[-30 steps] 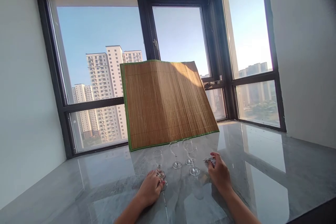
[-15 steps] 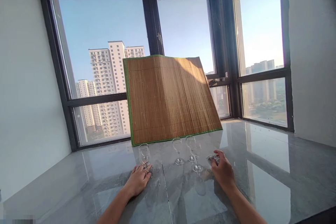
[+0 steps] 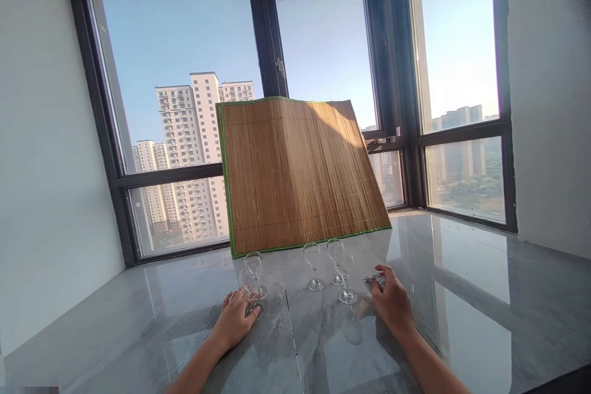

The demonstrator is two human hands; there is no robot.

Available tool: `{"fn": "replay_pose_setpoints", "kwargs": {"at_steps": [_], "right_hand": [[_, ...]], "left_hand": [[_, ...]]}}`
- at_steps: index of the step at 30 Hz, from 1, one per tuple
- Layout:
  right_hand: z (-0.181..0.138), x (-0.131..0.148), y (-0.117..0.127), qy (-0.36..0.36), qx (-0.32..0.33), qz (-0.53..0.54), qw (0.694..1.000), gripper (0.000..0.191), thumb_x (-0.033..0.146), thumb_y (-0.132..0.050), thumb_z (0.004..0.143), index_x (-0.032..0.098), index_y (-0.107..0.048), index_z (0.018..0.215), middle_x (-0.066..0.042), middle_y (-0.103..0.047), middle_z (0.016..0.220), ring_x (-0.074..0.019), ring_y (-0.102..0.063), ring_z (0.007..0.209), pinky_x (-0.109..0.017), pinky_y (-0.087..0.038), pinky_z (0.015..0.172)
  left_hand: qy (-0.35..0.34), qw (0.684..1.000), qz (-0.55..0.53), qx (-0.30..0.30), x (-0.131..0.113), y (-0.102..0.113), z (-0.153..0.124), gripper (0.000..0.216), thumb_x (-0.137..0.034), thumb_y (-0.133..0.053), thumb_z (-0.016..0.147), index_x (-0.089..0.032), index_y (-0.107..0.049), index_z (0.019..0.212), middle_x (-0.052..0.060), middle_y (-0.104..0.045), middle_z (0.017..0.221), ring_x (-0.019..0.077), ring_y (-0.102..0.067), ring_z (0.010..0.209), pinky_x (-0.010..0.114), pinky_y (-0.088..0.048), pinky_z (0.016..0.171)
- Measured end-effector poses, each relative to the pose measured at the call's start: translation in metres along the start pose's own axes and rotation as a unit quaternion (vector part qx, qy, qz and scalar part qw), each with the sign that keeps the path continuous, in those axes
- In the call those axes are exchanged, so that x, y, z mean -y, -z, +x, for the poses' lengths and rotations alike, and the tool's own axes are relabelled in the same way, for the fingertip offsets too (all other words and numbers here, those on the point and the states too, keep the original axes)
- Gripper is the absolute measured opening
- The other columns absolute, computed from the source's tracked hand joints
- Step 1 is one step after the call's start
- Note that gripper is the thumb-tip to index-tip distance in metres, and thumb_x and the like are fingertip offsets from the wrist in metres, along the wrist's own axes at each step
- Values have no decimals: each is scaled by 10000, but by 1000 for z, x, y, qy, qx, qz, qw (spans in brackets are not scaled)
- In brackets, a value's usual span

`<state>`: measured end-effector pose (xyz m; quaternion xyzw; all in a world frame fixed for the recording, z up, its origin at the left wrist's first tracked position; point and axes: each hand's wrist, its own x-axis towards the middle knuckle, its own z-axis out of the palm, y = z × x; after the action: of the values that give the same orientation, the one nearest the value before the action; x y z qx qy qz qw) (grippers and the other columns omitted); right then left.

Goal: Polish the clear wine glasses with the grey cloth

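Note:
My left hand [image 3: 236, 317] is low over the counter at left of centre, with its fingers closed round a clear stemmed wine glass whose foot [image 3: 255, 310] shows beside my thumb. Much of that glass is hidden by the fingers. Just behind it stands another wine glass [image 3: 253, 266], upright. My right hand [image 3: 391, 299] rests on the counter at the right, shut on a crumpled whitish cloth or tissue [image 3: 372, 277]. Between my hands several more wine glasses stand upright: one [image 3: 312, 255] at the left, another [image 3: 335, 250] at the back, and one [image 3: 346, 283] nearest me.
A bamboo mat [image 3: 300, 178] with green edging leans against the window behind the glasses. The grey glossy counter [image 3: 462, 345] reflects the light and has a seam down its middle. Dark window frames [image 3: 263, 31] and white walls [image 3: 32, 135] enclose it.
My left hand has shifted a little to the left, and the nearer glass has moved with it, apart from the glass behind. My right hand has stayed in place.

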<state>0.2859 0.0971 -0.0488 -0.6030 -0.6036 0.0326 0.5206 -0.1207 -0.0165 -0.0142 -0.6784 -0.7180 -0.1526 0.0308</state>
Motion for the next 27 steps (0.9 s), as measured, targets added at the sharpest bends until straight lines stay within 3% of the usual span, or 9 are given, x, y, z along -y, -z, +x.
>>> {"fn": "replay_pose_setpoints", "kwargs": {"at_steps": [5, 9, 13, 18, 23, 27], "right_hand": [[0, 2, 3, -9, 18, 1, 1000, 361, 344, -374, 844, 203, -533, 1136, -95, -682, 948, -236, -655, 812, -302, -445, 670], [0, 4, 4, -7, 12, -1, 1000, 358, 338, -376, 833, 204, -541, 1121, -91, -682, 934, -236, -654, 814, -307, -445, 688], [-1, 3, 3, -5, 13, -5, 1000, 363, 335, -372, 830, 202, -539, 1123, -101, -684, 970, -243, -656, 842, -314, -443, 698], [-1, 4, 4, -4, 21, -7, 1000, 362, 336, -364, 832, 199, -536, 1120, -102, -688, 952, -241, -650, 801, -311, -435, 671], [-1, 4, 5, -4, 21, -5, 1000, 358, 331, -370, 831, 198, -539, 1117, -108, -685, 982, -225, -645, 769, -303, -431, 657], [0, 3, 3, 0, 17, -2, 1000, 337, 317, -387, 832, 204, -540, 1109, -100, -687, 981, -225, -653, 806, -303, -440, 690]], "left_hand": [[-5, 998, -21, -53, 2, 5, 1, 416, -467, -538, 875, -264, -653, 1219, 64, -593, 1341, 250, -531, 1247, 394, -361, 1083], [20, 996, -29, -77, 4, 8, -5, 361, -511, -585, 840, -246, -694, 1060, 57, -638, 1212, 246, -592, 1121, 380, -403, 1014], [1, 997, -51, -61, 5, 12, -18, 241, -414, -570, 859, -233, -698, 953, 38, -665, 1080, 212, -613, 1035, 332, -426, 953], [-48, 996, -62, -32, -4, 14, -26, 267, -333, -495, 902, -272, -715, 1040, 23, -661, 1111, 198, -598, 1068, 329, -395, 985], [1, 998, -4, -55, -16, 15, -26, 271, -292, -469, 908, -238, -726, 975, 46, -665, 1075, 211, -605, 1041, 344, -395, 961], [38, 993, 62, -94, -37, 27, -36, 280, -264, -442, 906, -187, -706, 853, 82, -668, 963, 239, -616, 939, 350, -419, 849]]}}
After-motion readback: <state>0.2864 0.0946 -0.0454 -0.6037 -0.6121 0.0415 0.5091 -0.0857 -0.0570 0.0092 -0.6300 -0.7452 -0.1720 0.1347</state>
